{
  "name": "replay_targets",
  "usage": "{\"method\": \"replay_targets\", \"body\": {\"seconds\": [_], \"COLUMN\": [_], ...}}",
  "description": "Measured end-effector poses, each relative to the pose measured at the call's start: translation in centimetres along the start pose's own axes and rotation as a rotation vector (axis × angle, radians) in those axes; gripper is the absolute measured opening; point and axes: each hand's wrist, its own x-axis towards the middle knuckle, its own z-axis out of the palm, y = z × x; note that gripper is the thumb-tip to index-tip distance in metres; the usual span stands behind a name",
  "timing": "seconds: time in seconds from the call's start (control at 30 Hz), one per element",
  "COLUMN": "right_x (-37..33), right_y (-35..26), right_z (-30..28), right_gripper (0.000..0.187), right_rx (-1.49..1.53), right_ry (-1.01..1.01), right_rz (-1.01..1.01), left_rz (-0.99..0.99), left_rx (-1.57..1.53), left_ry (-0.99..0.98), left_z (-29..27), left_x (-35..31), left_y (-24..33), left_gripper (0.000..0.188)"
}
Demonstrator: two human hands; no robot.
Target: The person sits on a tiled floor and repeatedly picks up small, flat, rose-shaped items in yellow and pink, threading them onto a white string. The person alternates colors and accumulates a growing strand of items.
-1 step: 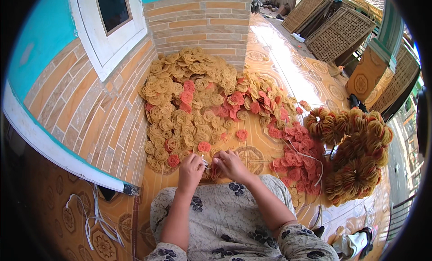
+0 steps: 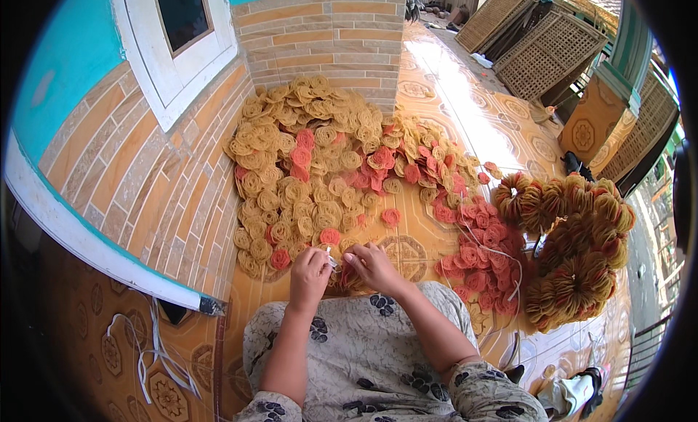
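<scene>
Over my lap, my left hand (image 2: 310,271) pinches a thin white strip (image 2: 332,261), its fingers closed. Close beside it on the right, my right hand (image 2: 374,268) has its thumb and fingers bent together; what they grip is hidden. Below and between the hands hangs a small bunch of tan and pink discs (image 2: 350,278), partly covered by the right hand. Just past my hands spreads a large heap of tan coiled, net-like discs (image 2: 294,197) with pink ones mixed in. A pile of pink discs (image 2: 486,258) lies to the right.
Farther right lie thick strung bundles of discs (image 2: 571,291). A loose white string (image 2: 518,266) crosses the pink pile, and white strips (image 2: 163,356) lie on the tiled floor at left. A brick-faced wall (image 2: 174,182) borders the heap. Woven panels (image 2: 549,55) lean at the back right.
</scene>
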Motion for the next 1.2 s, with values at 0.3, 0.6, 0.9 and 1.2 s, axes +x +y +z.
{"method": "replay_targets", "body": {"seconds": [0.3,0.6,0.9,1.2], "right_x": [0.0,-1.0,-1.6,-0.5], "right_y": [0.7,7.1,8.3,6.8], "right_z": [2.2,0.2,1.1,-0.1], "right_gripper": [0.029,0.028,0.039,0.079], "right_rx": [0.449,-0.004,0.826,1.179], "right_ry": [0.299,0.556,0.141,-0.08], "right_rz": [0.258,0.468,0.681,0.943], "left_rz": [-0.073,-0.557,-1.124,-1.005], "left_rx": [-0.261,-0.432,-1.129,-2.132], "left_ry": [0.067,0.041,-0.108,-0.202], "left_z": [1.7,3.2,5.3,3.3], "left_x": [-0.4,-2.9,-4.2,-3.0], "left_y": [1.2,-3.3,-4.4,-3.9], "left_gripper": [0.02,0.024,0.046,0.078]}}
